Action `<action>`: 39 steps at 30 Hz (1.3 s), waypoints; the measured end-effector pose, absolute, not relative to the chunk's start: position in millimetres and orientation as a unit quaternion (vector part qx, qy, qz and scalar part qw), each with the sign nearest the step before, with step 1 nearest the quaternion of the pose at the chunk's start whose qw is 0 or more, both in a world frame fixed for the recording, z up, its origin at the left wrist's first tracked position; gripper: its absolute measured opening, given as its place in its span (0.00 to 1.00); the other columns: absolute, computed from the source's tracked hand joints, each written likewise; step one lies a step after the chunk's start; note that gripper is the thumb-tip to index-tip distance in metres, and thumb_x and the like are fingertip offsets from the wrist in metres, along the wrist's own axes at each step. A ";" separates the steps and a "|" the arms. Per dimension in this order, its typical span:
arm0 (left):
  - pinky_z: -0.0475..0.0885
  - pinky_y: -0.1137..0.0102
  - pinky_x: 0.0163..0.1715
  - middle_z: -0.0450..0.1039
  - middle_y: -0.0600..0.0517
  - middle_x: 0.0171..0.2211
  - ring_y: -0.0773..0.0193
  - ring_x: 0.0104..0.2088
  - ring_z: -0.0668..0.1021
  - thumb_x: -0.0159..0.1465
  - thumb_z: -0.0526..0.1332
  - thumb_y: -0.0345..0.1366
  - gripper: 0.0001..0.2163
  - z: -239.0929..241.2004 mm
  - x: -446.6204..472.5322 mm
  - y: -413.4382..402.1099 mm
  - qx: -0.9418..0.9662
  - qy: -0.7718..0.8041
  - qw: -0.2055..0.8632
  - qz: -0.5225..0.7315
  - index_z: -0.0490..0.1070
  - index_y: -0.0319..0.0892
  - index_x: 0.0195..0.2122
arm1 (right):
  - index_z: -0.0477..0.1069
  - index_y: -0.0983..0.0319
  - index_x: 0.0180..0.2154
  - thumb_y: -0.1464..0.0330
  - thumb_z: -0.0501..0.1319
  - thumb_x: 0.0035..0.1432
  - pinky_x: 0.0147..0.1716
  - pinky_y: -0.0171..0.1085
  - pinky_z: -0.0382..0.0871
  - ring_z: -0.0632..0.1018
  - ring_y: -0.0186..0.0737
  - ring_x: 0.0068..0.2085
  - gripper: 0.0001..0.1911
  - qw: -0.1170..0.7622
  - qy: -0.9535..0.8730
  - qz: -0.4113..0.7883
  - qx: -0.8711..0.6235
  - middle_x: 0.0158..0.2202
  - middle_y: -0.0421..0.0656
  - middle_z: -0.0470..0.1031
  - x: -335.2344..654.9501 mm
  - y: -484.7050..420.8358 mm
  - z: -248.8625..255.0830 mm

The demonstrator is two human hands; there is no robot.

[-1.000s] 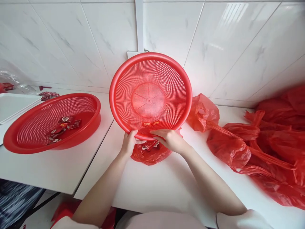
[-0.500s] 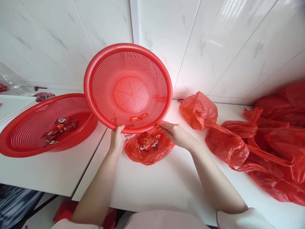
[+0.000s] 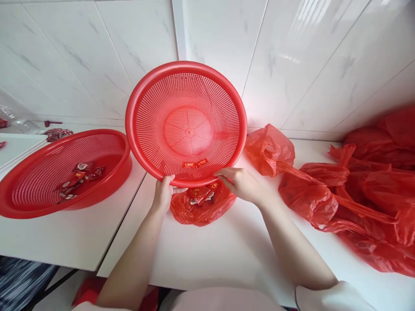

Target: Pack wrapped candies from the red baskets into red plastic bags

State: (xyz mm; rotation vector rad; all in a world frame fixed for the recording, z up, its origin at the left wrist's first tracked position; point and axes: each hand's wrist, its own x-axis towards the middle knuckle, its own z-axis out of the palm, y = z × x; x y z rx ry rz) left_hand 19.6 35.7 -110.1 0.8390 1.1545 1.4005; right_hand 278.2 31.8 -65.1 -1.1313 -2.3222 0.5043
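Your L hand (image 3: 164, 194) pinches tilted red basket (image 3: 188, 129) at lower rim, thumb over, fingers under; R hand (image 3: 241, 183) bent inward, fingertips at rim, can't tell grip. Basket's above red bag (image 3: 199, 217) w/ pkts (image 3: 198, 195).

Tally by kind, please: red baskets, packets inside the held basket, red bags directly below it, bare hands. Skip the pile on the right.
Red baskets: 2 (held basket, left-side basket)
Packets in the held basket: 2 (left packet, right packet)
Red bag below it: 1
Bare hands: 2 (left hand, right hand)
Total: 7
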 end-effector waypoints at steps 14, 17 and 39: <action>0.81 0.62 0.28 0.78 0.44 0.39 0.52 0.36 0.81 0.58 0.61 0.38 0.15 -123.7 47.3 7.5 0.436 0.471 0.639 0.423 0.73 0.36 0.44 | 0.75 0.62 0.43 0.72 0.53 0.66 0.36 0.36 0.69 0.79 0.40 0.37 0.12 0.175 -0.870 0.174 -0.427 0.38 0.47 0.79 248.5 31.6 -92.3; 0.81 0.62 0.27 0.77 0.46 0.34 0.54 0.33 0.81 0.58 0.61 0.38 0.14 -127.5 43.7 13.8 0.421 0.475 0.630 0.448 0.72 0.36 0.43 | 0.74 0.61 0.46 0.72 0.53 0.66 0.36 0.35 0.70 0.78 0.37 0.36 0.12 0.218 -0.867 0.242 -0.376 0.38 0.44 0.79 250.4 30.2 -86.9; 0.82 0.56 0.35 0.70 0.48 0.47 0.51 0.46 0.78 0.55 0.61 0.36 0.11 -121.7 29.7 29.7 0.369 0.509 0.476 0.616 0.70 0.43 0.40 | 0.75 0.62 0.39 0.67 0.63 0.57 0.42 0.41 0.77 0.82 0.40 0.38 0.08 0.398 -0.691 0.443 -0.411 0.37 0.44 0.81 263.1 39.3 -87.7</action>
